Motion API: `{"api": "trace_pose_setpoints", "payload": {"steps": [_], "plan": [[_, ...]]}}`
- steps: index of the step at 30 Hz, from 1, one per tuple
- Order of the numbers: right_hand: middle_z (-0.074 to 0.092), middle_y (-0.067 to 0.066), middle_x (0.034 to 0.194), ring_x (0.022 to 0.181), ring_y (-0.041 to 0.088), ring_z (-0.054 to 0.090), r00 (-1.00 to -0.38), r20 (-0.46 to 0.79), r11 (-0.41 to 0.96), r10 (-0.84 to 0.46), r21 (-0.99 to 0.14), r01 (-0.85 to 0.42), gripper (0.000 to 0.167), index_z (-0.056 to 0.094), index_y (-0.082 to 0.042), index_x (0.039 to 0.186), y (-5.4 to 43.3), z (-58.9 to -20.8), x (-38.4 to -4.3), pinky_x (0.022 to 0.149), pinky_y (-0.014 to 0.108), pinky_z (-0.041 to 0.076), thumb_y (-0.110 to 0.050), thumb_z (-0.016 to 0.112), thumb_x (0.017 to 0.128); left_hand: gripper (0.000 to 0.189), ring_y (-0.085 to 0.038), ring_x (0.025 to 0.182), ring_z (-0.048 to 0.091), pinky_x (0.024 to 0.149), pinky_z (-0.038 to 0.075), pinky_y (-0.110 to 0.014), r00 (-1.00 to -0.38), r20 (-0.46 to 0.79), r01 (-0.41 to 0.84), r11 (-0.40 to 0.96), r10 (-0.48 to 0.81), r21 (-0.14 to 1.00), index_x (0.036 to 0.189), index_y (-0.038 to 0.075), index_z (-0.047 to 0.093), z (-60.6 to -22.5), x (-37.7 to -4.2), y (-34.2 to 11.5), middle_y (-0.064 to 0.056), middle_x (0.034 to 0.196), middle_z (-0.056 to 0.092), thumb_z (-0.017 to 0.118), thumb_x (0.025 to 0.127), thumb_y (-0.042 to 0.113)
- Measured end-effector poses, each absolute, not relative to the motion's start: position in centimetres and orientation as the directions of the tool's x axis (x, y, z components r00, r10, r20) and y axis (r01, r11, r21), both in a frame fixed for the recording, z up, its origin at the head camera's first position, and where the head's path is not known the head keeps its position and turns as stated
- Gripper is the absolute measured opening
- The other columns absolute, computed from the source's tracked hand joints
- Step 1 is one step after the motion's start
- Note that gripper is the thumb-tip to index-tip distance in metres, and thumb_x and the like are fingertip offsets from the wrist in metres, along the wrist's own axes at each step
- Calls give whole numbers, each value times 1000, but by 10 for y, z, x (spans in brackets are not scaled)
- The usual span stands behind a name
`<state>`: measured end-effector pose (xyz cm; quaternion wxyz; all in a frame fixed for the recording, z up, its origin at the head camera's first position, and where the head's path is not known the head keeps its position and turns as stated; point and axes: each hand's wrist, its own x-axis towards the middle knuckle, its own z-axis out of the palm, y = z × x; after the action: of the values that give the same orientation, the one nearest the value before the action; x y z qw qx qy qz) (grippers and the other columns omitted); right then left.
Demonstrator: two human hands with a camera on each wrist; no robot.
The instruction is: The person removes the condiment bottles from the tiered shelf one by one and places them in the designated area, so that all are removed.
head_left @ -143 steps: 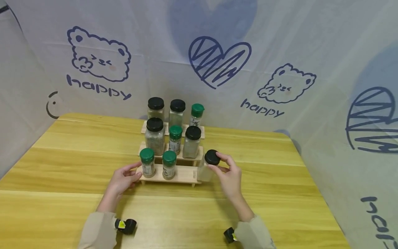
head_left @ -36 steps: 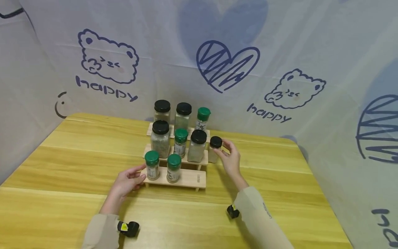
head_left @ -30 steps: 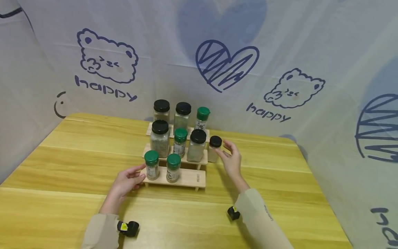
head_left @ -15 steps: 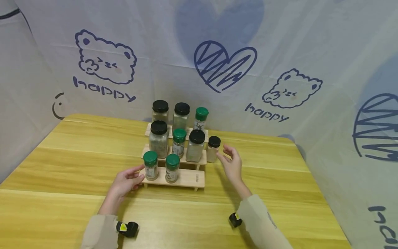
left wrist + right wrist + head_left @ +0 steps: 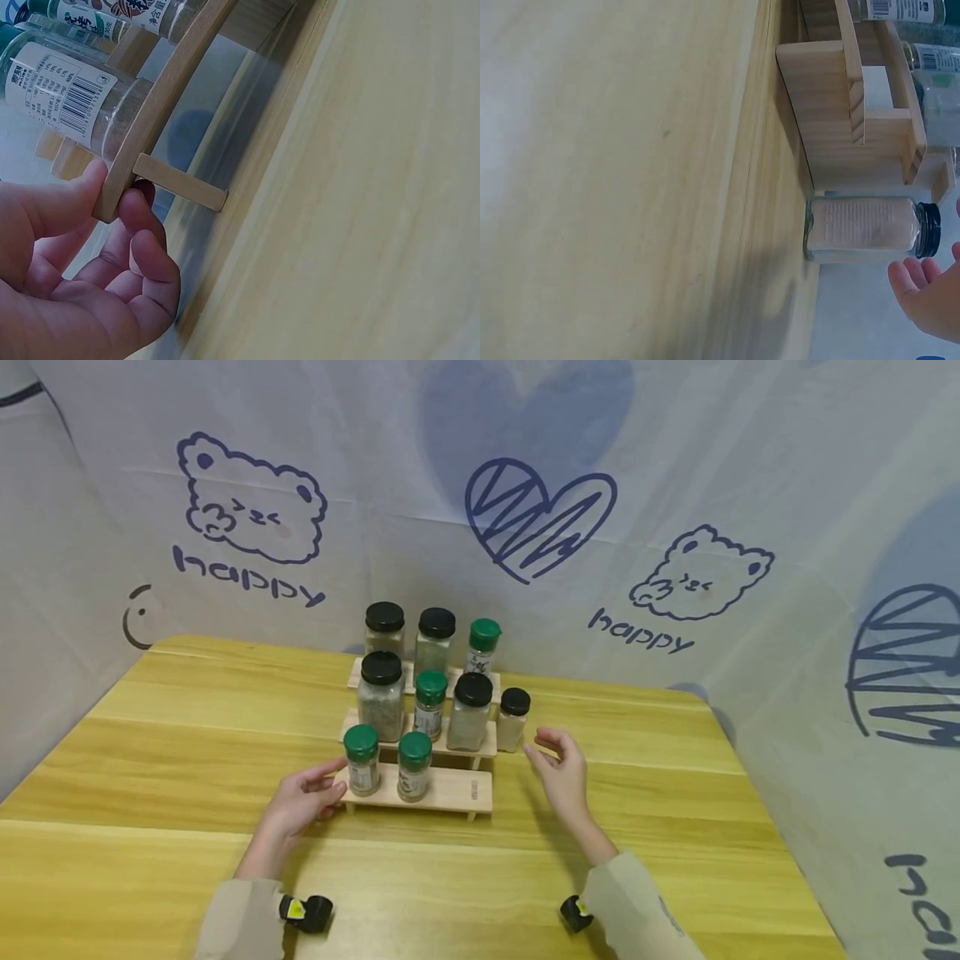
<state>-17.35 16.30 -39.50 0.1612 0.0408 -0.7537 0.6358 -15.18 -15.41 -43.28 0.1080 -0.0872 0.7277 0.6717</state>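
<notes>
A three-tier wooden spice rack (image 5: 452, 787) stands on the table, with spice jars on every tier. My left hand (image 5: 298, 800) holds the left end of its lowest shelf; the left wrist view shows the thumb on top of the shelf board (image 5: 154, 120) and curled fingers below. To the rack's right, a black-lidded glass jar (image 5: 512, 727) stands upright on the table itself, its pale contents visible in the right wrist view. Beside that jar, apart from it, is my right hand (image 5: 564, 777), fingers loosely bent and nothing in them.
Two green-capped jars (image 5: 363, 770) occupy the left and middle of the lowest shelf. Black-lidded jars (image 5: 381, 702) and green-capped ones fill the two upper tiers. Behind the wooden table (image 5: 637, 810) hangs a printed cloth (image 5: 420, 560).
My right hand carried the black-lidded jar from the lowest shelf's right end back to the table beside the rack, let go, then drew away toward me. The left hand kept its hold.
</notes>
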Motion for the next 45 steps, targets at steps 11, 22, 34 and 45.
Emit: {"api": "trace_pose_setpoints", "payload": {"steps": [11,22,34,45], "plan": [[54,23,102,99,37,51,-944,302,164,134,-946,-279,25,51,16,102,166,-413,-171,76,21,48,9,61,80,47,-10,72,53,63,47,-25,-957,-289,-287,81,9,955,131,-3,40,-431,-151,-154,-6,94,54,56,88,7],[54,23,98,95,40,50,-947,308,118,95,-948,-297,25,51,18,100,158,-406,-157,77,24,49,12,60,78,47,-11,71,54,62,46,-25,-961,-274,-273,69,19,960,131,-5,39,-431,-151,-154,-3,90,55,56,88,6],[53,25,97,89,27,54,-947,321,95,31,-944,-317,22,52,16,98,147,-410,-150,75,24,49,12,59,78,47,-10,70,54,61,46,-24,-962,-273,-271,62,20,960,130,-5,40,-429,-151,-153,-2,88,54,56,88,5],[52,31,98,92,44,51,-940,338,65,-35,-938,-340,24,51,18,98,128,-412,-148,79,31,48,11,61,78,47,-10,70,54,62,46,-25,-961,-277,-275,85,14,958,131,-5,40,-429,-150,-153,-4,89,54,55,88,5]]}}
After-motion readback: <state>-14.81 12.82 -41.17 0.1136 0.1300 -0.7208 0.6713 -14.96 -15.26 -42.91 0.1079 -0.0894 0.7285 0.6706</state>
